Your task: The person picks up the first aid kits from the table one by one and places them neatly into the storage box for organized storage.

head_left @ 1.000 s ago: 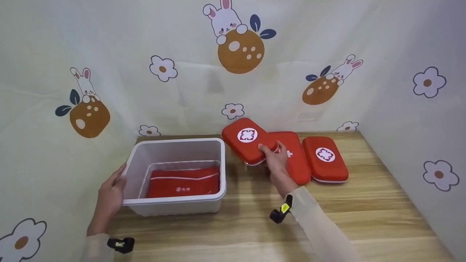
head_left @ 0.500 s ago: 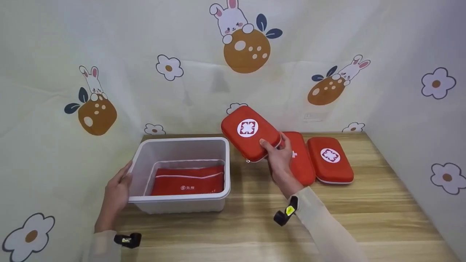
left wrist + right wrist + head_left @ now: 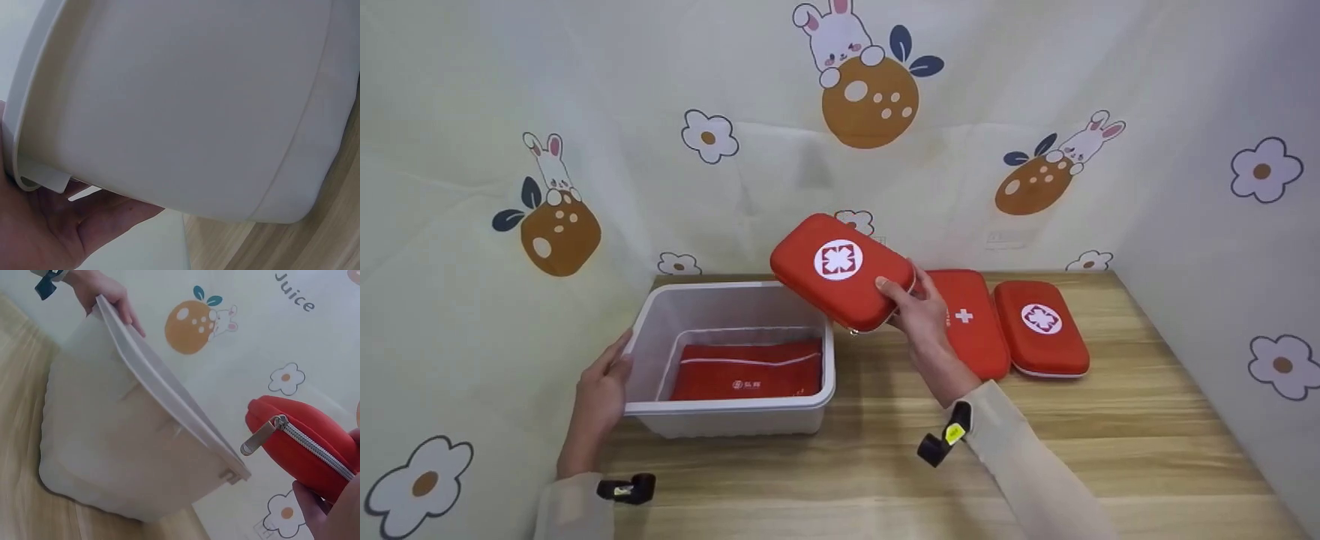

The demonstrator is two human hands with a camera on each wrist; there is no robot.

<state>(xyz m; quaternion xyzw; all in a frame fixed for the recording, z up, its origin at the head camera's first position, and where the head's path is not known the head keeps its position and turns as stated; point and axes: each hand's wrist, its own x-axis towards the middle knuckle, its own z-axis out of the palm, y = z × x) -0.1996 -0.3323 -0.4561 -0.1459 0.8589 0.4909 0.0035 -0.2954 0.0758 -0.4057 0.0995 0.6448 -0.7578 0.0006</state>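
My right hand (image 3: 922,311) grips a red zippered first-aid case (image 3: 817,281) by its right end, thumb on top. The case is tilted in the air over the right back corner of a white plastic bin (image 3: 727,407). In the right wrist view its silver zipper (image 3: 315,449) and pull tab show. On the bin's left side my left hand (image 3: 601,394) holds the rim, thumb at the top edge; the left wrist view shows fingers (image 3: 112,216) under the lip. Inside the bin lies a flat red item (image 3: 742,375) with white lettering.
Two more red cases lie on the wooden table (image 3: 885,480) to the right: one with a white cross (image 3: 979,337), partly behind my right hand, and one with a round white emblem (image 3: 1041,337). A patterned curtain (image 3: 750,202) stands behind and at both sides.
The first-aid case has risen, then moved left from beside the bin to over its right back corner. My left hand stays on the rim; the head view has shifted slightly.
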